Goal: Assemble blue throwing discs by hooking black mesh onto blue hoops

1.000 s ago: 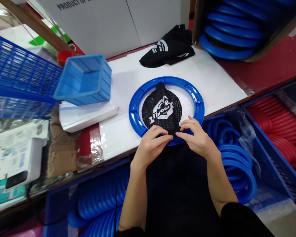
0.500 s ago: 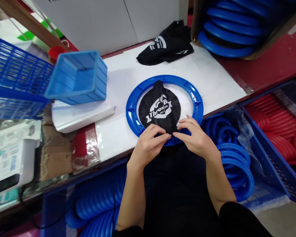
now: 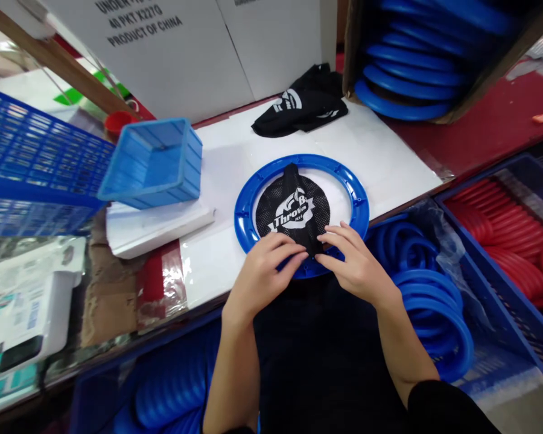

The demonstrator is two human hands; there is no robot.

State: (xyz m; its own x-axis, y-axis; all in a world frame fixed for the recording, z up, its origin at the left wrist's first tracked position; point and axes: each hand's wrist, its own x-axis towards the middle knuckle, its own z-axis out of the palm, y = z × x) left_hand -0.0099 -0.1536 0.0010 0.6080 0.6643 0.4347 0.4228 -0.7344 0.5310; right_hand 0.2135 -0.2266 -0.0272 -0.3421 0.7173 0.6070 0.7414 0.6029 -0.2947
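Observation:
A blue plastic ring (image 3: 245, 212) lies flat near the front edge of the white work surface. Black mesh fabric (image 3: 271, 202) with a white printed logo lies inside it, covering much of the opening; its far end reaches the ring's far rim. My left hand (image 3: 271, 265) pinches the fabric's near edge with thumb and forefinger. Close beside it, my right hand (image 3: 350, 256) has thumb and fingers closed at the same near edge, over the ring's near rim. My fingers partly hide that edge. More black printed fabric (image 3: 298, 105) lies bunched at the back.
A light-blue bin (image 3: 190, 169) sits on white paper (image 3: 163, 232) at the left, by a blue basket (image 3: 40, 150). A box of blue rings (image 3: 402, 90) stands back right. Below right are crates of blue rings (image 3: 434, 301) and red rings (image 3: 511, 223). White cartons (image 3: 190, 60) stand behind.
The view has shifted, so the scene sits slightly lower in the picture. Both hands stay at the fabric's near edge, with a small change in finger position.

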